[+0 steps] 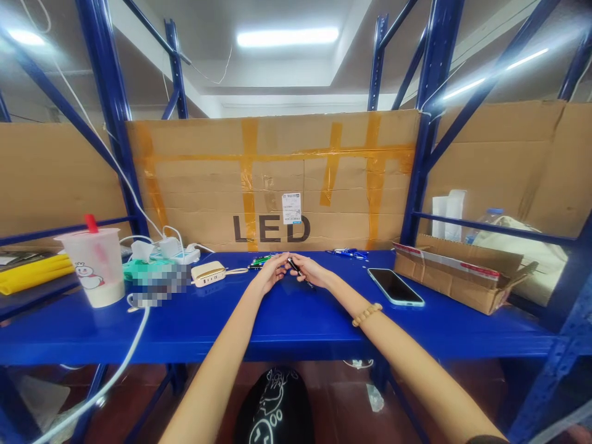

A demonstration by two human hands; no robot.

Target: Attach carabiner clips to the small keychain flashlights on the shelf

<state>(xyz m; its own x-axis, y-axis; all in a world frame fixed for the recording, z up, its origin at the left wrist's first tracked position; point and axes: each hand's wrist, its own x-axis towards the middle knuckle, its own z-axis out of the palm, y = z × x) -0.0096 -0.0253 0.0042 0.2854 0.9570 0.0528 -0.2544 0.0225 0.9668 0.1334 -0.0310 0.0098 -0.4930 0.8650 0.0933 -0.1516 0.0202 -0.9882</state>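
My two hands meet over the middle of the blue shelf (287,327). My right hand (314,271) is closed around a slim black pen (293,265), whose dark lower end sticks out below the fingers. The fingers of my left hand (274,272) are bent and pressed together, their tips close to the pen's upper end; whatever they pinch is hidden. Just behind my left hand lie several green pens (260,262). A bunch of blue pens (350,253) rests farther back, to the right of my right hand.
On the right are a phone (396,287) and an open cardboard box (453,277). To the left stand a cream power bank (208,274), a plastic cup (95,271) with a red straw, and a white power strip (171,250) with cables. A cardboard panel (198,185) closes the back.
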